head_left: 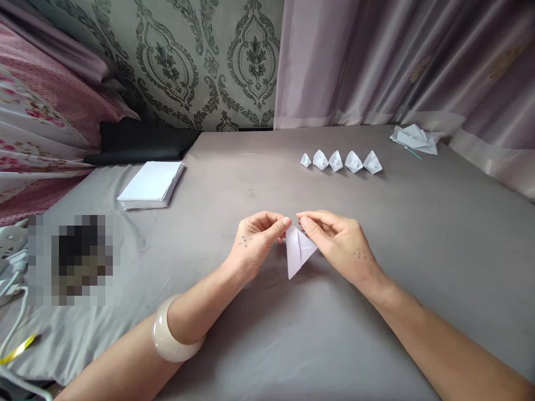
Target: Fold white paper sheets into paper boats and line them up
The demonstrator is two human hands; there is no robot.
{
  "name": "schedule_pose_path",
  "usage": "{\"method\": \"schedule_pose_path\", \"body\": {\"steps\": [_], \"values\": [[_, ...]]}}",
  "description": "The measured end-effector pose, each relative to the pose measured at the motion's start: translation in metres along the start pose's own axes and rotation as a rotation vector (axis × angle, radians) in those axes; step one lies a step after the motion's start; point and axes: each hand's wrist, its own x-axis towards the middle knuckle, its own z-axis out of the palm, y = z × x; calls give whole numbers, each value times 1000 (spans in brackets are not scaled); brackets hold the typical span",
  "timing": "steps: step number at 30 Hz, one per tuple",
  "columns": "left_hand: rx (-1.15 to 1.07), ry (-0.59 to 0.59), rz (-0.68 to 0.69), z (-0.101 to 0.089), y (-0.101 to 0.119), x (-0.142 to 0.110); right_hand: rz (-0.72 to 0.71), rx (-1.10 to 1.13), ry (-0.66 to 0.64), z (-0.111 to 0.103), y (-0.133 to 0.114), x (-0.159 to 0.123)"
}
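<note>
A folded white paper (pixel 297 253), triangular with a crease and flap down its middle, hangs between my hands above the grey cloth. My left hand (pixel 262 236) pinches its upper left corner between thumb and fingers. Against the upper right edge, my right hand (pixel 340 239) has its thumb and curled fingers closed on the paper; its lower fingers are partly hidden. The paper's long point reaches down toward me. Beyond the hands stands a row of several small folded paper boats (pixel 336 161).
On the left lies a stack of white paper (pixel 150 182). Loose paper pieces (pixel 416 138) and a thin green stick (pixel 413 152) lie at the far right. A white power strip with cords (pixel 14 259) sits at the left edge, near a yellow strip (pixel 19 349). Curtains (pixel 355 67) hang behind.
</note>
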Motion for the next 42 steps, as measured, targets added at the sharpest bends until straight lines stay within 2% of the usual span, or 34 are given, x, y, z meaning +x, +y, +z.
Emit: {"method": "schedule_pose_path", "body": {"steps": [2,4,10,14,18,24,28,31,35,38,42], "values": [[27,-9,36,2,1,-2,187,188,-123,-2,0,3],[75,4,73,3,0,-3,264,283,-192,-1,0,3],[296,-10,194,3,-7,-4,346,294,-120,8,-2,0],[525,2,349,4,-10,-8,335,240,-70,17,-2,-4],[535,8,408,6,-9,-10,308,270,-65,19,-3,-5],[162,-79,187,3,-7,1,444,498,-98,15,2,3],[-11,-100,26,1,-6,3,494,611,-54,10,9,10],[-31,-147,-70,2,-4,1,514,667,-68,6,11,14],[-81,-255,-138,2,-4,-1,502,748,-168,2,12,17],[-140,-279,-178,1,-5,-1,489,811,-273,0,14,17],[-158,-289,-202,1,-4,1,478,858,-314,-2,17,18]]}}
